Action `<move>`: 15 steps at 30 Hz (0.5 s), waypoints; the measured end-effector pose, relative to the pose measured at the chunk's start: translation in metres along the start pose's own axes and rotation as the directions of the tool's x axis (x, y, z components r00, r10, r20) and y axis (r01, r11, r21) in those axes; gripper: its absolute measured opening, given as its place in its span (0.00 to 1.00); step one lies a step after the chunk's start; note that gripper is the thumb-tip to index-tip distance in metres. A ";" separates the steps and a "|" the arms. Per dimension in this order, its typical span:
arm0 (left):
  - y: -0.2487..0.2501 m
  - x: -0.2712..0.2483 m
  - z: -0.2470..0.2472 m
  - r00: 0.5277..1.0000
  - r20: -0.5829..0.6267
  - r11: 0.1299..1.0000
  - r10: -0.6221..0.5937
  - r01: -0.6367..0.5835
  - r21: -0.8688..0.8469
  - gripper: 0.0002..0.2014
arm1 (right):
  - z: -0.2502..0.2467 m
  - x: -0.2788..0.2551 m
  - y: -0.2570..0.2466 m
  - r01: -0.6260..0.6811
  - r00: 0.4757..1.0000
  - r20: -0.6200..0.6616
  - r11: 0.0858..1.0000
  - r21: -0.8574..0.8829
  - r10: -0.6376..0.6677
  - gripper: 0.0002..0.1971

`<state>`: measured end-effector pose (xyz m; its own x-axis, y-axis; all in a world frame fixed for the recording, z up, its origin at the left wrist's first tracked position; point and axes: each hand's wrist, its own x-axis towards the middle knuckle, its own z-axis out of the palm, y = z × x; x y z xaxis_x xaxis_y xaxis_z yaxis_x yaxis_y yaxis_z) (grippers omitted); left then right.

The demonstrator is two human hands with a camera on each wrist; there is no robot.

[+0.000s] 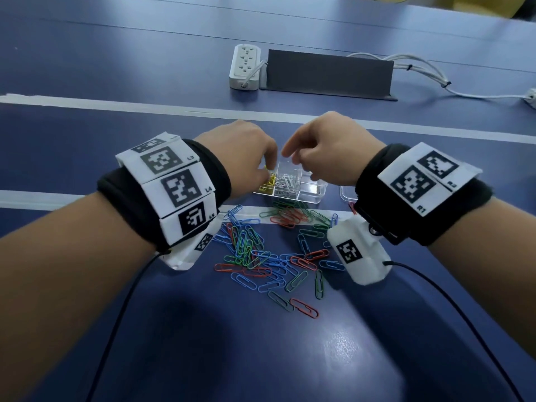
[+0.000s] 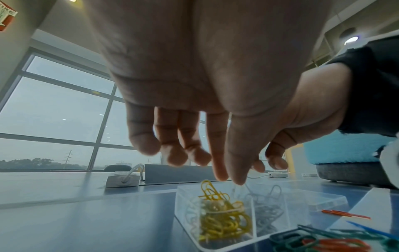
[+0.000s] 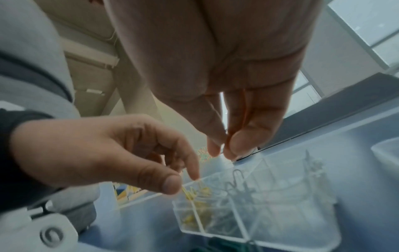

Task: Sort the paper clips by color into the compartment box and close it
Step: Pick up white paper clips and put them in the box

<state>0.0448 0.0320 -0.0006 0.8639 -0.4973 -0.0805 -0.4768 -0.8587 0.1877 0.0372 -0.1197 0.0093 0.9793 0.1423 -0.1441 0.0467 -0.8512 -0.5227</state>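
Observation:
The clear compartment box (image 1: 310,189) sits on the blue table under both hands. One compartment holds yellow clips (image 1: 268,184), the one beside it white clips (image 1: 287,181). My left hand (image 1: 265,169) hangs over the yellow compartment (image 2: 222,220), thumb and forefinger pinching the top of a yellow clip (image 3: 186,193). My right hand (image 1: 293,158) hovers over the white clips (image 3: 237,187) with thumb and fingertips (image 3: 232,151) drawn together; I see nothing between them. Several loose blue, green and red clips (image 1: 269,256) lie in front of the box.
The box's clear lid (image 1: 346,195) lies right of it, mostly hidden by my right wrist. A white power strip (image 1: 245,66), a dark grey cable cover (image 1: 327,74) and white cables (image 1: 429,71) are at the back. White tape lines (image 1: 145,107) cross the table.

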 end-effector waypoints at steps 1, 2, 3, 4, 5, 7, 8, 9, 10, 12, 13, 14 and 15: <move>0.001 -0.001 0.000 1.000 0.004 1.000 0.005 -0.005 0.000 0.11 | 0.001 -0.001 0.001 0.008 1.000 0.009 0.997 -0.077 -0.008 0.19; 0.002 -0.002 0.001 1.000 0.009 1.000 0.005 -0.005 0.001 0.12 | 0.002 -0.002 0.002 0.021 0.999 0.027 0.989 -0.147 -0.017 0.19; 0.004 -0.002 0.001 1.000 0.017 1.000 0.004 -0.004 0.002 0.13 | 0.004 -0.003 0.003 0.034 0.999 0.049 0.980 -0.196 -0.025 0.19; 0.005 -0.002 0.001 1.000 0.026 1.000 0.005 -0.005 0.004 0.15 | 0.006 -0.003 0.005 0.044 0.997 0.067 0.974 -0.222 -0.030 0.19; 0.006 -0.003 0.001 0.999 0.036 1.000 0.010 -0.010 0.003 0.15 | 0.007 -0.002 0.006 0.049 0.997 0.077 0.972 -0.231 -0.032 0.19; 0.009 -0.004 0.002 0.998 0.056 0.999 0.035 -0.035 -0.003 0.15 | 0.008 -0.001 0.008 0.052 0.996 0.077 0.972 -0.228 -0.035 0.17; 0.010 -0.004 0.004 0.997 0.065 0.999 0.049 -0.049 -0.004 0.15 | 0.008 -0.001 0.009 0.054 0.997 0.073 0.973 -0.224 -0.038 0.17; 0.011 -0.004 0.005 0.996 0.069 0.998 0.060 -0.060 -0.002 0.15 | 0.007 -0.001 0.009 0.056 0.997 0.064 0.974 -0.219 -0.043 0.17; 0.012 -0.004 0.006 0.995 0.068 0.998 0.067 -0.067 0.003 0.15 | 0.006 -0.002 0.010 0.059 0.998 0.046 0.975 -0.212 -0.051 0.17; 0.012 -0.005 0.006 0.996 0.054 0.997 0.074 -0.074 0.002 0.15 | 0.005 -0.004 0.009 0.062 0.998 -0.006 0.978 -0.201 -0.065 0.16; 0.012 -0.005 0.005 0.996 0.044 0.997 0.077 -0.077 -0.007 0.14 | 0.004 -0.006 0.009 0.061 0.997 -0.027 0.978 -0.198 -0.067 0.16; 0.012 -0.006 0.005 0.996 0.034 0.997 0.082 -0.082 -0.015 0.14 | 0.004 -0.007 0.008 0.057 0.997 -0.038 0.978 -0.201 -0.066 0.15; 0.013 -0.006 0.004 0.996 0.029 0.996 0.088 -0.087 -0.018 0.13 | 0.005 -0.009 0.008 0.054 0.997 -0.034 0.976 -0.212 -0.063 0.15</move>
<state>0.0329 0.0237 -0.0016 0.8137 -0.5739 -0.0920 -0.5473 -0.8098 0.2113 0.0280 -0.1255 0.0024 0.9806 0.1779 -0.0820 0.1403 -0.9299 -0.3399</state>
